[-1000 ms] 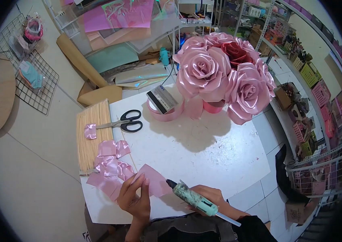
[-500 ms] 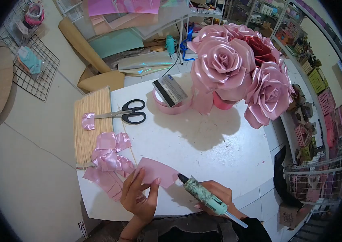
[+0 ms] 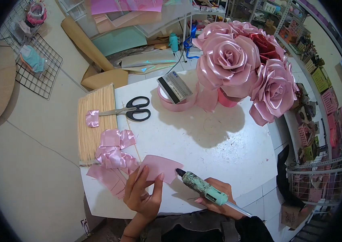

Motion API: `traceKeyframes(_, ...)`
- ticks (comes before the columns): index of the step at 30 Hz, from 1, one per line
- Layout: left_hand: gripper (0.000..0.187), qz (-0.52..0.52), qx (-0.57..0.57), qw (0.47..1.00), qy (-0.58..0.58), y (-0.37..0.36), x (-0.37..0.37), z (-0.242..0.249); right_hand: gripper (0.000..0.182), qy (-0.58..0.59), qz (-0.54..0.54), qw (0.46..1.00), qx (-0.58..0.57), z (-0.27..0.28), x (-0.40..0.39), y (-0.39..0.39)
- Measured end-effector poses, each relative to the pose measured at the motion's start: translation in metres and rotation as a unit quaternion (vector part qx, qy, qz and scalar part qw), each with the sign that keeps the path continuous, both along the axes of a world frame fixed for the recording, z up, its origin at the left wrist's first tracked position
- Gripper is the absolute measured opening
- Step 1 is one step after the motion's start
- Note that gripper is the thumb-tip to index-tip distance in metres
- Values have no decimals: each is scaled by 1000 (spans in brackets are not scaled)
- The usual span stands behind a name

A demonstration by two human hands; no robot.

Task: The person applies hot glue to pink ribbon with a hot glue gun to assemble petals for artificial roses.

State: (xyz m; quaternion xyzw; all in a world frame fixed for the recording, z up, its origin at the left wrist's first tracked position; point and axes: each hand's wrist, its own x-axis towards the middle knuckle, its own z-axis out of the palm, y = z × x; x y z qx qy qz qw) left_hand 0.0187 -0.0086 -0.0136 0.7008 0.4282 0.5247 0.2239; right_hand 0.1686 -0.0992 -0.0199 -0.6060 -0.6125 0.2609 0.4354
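My left hand (image 3: 144,191) pinches a pink ribbon piece (image 3: 161,166) between thumb and fingers above the white table. In my right hand (image 3: 218,193) is a mint-green hot glue gun (image 3: 201,186), a clear glue stick (image 3: 240,209) jutting from its back end. Its dark nozzle points left, right at the ribbon's right edge. Left of my left hand lie flat cut ribbon pieces (image 3: 105,177) and shiny curled ribbon petals (image 3: 116,155). Black-handled scissors (image 3: 136,109) rest partly over a bundle of thin wooden sticks (image 3: 94,135), with one more ribbon petal (image 3: 92,118) by the blades.
Large pink satin ribbon roses (image 3: 229,60), one dark red rose (image 3: 264,46) among them, stand at the table's back right. Beside them a card (image 3: 175,86) leans on a pink ribbon roll (image 3: 173,105). Shelves with baskets (image 3: 320,78) line the right side.
The view has shifted slightly, moving the table and its things a little right and up. The glue gun's nozzle has moved slightly left along the ribbon's right edge. Both hands keep their hold.
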Motion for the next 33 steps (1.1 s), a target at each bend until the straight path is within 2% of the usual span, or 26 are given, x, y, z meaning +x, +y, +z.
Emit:
traceKeyframes(8, 37, -11, 2, 1000, -10, -1, 0, 0, 25, -19, 3, 1000, -21, -3, 0, 1)
traceKeyframes(14, 42, -44, -43, 997, -52, -1, -3, 1, 24, 50, -11, 997, -62, 2, 1, 0)
traceKeyframes(20, 45, -50, -58, 994, -77, 1, -3, -2, 24, 143, -51, 979, -138, 4, 11, -10)
traceKeyframes(22, 45, -53, -99, 990, -87, 2, -3, -1, 25, 289, -128, 935, -160, -1, 17, -18)
traceKeyframes(24, 46, -88, -131, 986, -56, 4, -7, 2, 29, 312, -138, 931, -127, -2, 27, -19)
traceKeyframes(26, 47, -123, -164, 978, -26, 5, -7, 6, 31, 200, -93, 969, -109, 4, 41, -19)
traceKeyframes(27, 47, -170, -230, 957, -47, 6, -6, 9, 32, 120, -69, 986, -90, 5, 46, -18)
traceKeyframes(28, 47, -216, -293, 929, -69, 6, -6, 10, 32, 120, -70, 986, -90, 7, 48, -15)
traceKeyframes(30, 48, -243, -321, 913, -66, 7, -6, 12, 30, -3, 15, 1000, -1, 11, 50, -10)
traceKeyframes(31, 48, -269, -349, 895, -63, 7, -7, 12, 29, -54, 28, 998, 5, 13, 48, -8)
traceKeyframes(33, 49, -277, -353, 892, -60, 7, -10, 10, 32, -56, 25, 998, -9, 14, 41, -5)
